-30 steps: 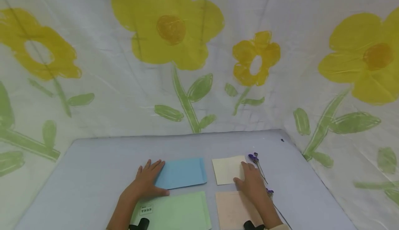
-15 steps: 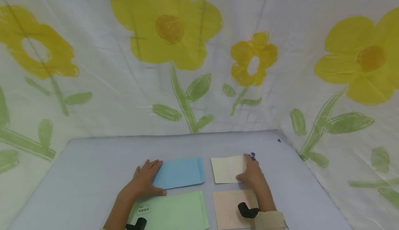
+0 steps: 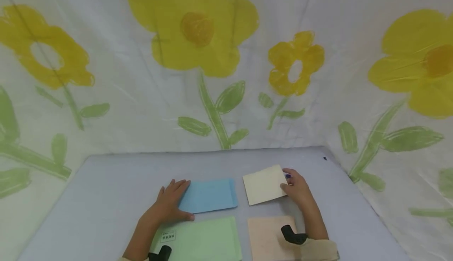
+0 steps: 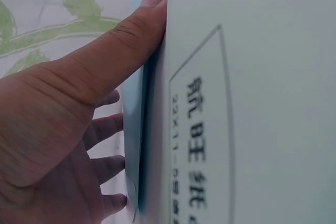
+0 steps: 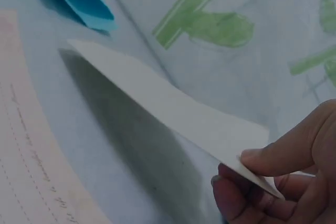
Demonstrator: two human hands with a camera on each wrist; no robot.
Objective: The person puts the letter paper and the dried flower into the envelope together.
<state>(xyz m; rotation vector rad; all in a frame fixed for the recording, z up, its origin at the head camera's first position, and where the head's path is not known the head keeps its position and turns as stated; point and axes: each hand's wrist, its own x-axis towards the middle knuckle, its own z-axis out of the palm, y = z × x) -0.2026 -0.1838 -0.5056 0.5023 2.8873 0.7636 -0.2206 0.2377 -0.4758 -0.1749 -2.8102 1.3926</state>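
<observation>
My right hand point(image 3: 299, 188) pinches the right edge of a cream card point(image 3: 265, 185) between thumb and fingers. The card is tilted, its right side raised over the table; a shadow lies beneath it in the right wrist view. My left hand point(image 3: 170, 203) rests with spread fingers at the left end of a light blue envelope point(image 3: 210, 195). Its thumb point(image 4: 142, 22) lies along the gap between the blue envelope and the green envelope point(image 3: 203, 237). Printed characters in a box mark the green one.
A pink sheet point(image 3: 270, 233) with fine print lies below the cream card, partly under my right wrist. A purple dried flower point(image 3: 288, 176) shows behind my right fingers, mostly hidden. A flower-painted curtain point(image 3: 155, 131) hangs behind the table point(image 3: 116, 186).
My right hand has gone from touching the cream card's right side to pinching it, and has raised that edge, turning the card. My left hand stays at the blue envelope.
</observation>
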